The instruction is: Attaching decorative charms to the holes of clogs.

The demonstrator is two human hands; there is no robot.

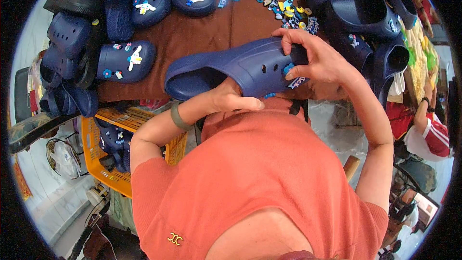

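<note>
Coral shirt below, navy clog over the tabletop's near edge, my left hand is in its opening, grip untellable, while my right hand, fingers apart, sits at a blue charm, best pressed straight, backed from within.

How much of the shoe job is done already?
The clog on the left, with charms on, looks done. The left hand reaches inside the held clog; the right hand grips its toe, thumb by a blue charm. Loose charms suggest more remains.
</note>
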